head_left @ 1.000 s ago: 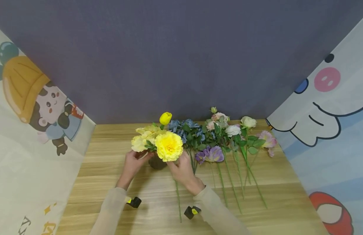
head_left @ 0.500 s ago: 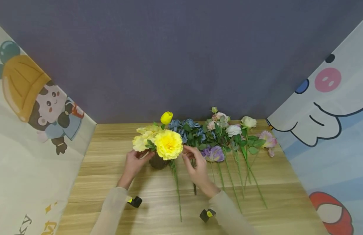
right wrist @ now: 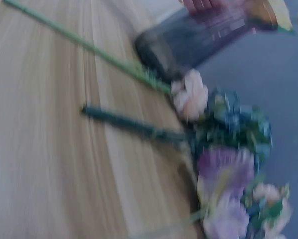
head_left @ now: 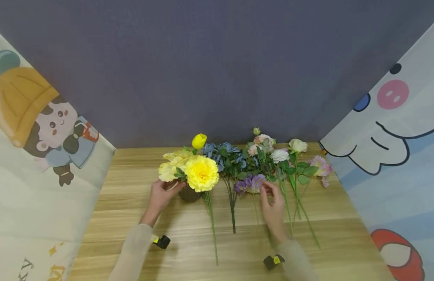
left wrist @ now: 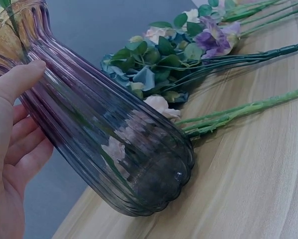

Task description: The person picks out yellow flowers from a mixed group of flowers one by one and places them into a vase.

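A ribbed glass vase (left wrist: 109,134), purple fading to grey at its base, stands on the table. My left hand (head_left: 160,198) grips its neck; in the left wrist view the thumb lies across the front and the fingers go behind. From the vase rise a big bright yellow flower (head_left: 202,174), a yellow tulip (head_left: 199,141) and pale yellow blooms (head_left: 170,168), hiding its mouth in the head view. My right hand (head_left: 274,208) has loosely bent fingers, with thumb and forefinger apart, right at the edge of a purple flower (head_left: 250,183). Nothing shows in its grasp.
Blue flowers (head_left: 225,154) with dark stems lie right of the vase. Further right lie pink flowers (head_left: 262,140), a white flower (head_left: 279,156), a cream rose (head_left: 297,146) and a pink-purple flower (head_left: 320,166). Loose green stems (head_left: 212,230) point toward the front. A grey panel (head_left: 217,78) closes off the back.
My right hand has left the yellow flower and swept right, past the blue flowers' stems, to the purple flower. The left hand has stayed at the vase.
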### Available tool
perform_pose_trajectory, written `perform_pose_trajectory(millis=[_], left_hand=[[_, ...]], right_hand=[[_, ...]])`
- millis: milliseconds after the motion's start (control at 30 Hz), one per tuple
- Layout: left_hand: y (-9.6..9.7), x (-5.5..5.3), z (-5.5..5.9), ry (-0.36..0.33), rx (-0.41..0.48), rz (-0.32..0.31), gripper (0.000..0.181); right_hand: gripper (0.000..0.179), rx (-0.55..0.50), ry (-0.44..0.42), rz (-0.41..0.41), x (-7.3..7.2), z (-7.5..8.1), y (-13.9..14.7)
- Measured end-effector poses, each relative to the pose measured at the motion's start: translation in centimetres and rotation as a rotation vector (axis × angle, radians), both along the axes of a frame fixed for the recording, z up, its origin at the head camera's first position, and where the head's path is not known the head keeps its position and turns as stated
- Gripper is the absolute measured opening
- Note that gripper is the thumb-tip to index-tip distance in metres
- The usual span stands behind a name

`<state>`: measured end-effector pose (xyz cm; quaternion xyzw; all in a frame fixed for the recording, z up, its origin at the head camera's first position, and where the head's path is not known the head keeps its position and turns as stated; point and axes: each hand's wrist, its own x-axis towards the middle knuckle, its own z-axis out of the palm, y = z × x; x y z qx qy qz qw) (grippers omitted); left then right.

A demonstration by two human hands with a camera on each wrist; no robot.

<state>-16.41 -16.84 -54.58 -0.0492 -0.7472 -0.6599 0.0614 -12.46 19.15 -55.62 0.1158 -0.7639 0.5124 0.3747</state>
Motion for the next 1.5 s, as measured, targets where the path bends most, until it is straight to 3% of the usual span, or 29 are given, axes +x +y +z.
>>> perform_pose_trajectory(millis=[167, 333, 667, 1000, 1333, 1500], left_hand=[[0.1, 0.1, 0.1, -0.010, 0.009, -0.004, 0.056], [0.1, 0.2, 0.2, -0.015, 0.007, -0.005, 0.056], [-0.1, 0.0, -0.1, -0.050, 0.006, -0.007, 0.055], [-0.1, 0.0, 0.0, -0.069, 0.004, -0.011, 0.055], [-0.3, 0.1, 0.0, -0.057, -0.022, -0.010, 0.057], [-0.2, 0.2, 0.0, -0.044, -0.021, -0.010, 0.058]], right_hand=[[0.024, 0.000, -0.056, -0.132, 0.6, -0.6, 3.1], [0.021, -0.008, -0.133, -0.215, 0.7, -2.5, 6.2], [0.027, 0.090, -0.397, -0.423, 1.1, -5.5, 10.0], [0.028, 0.158, -0.443, -0.482, 1.1, -6.5, 11.0], [0.027, 0.167, -0.603, -0.433, 1.8, -6.6, 11.4], [0.023, 0.218, -0.615, -0.426, 1.9, -6.6, 11.5]])
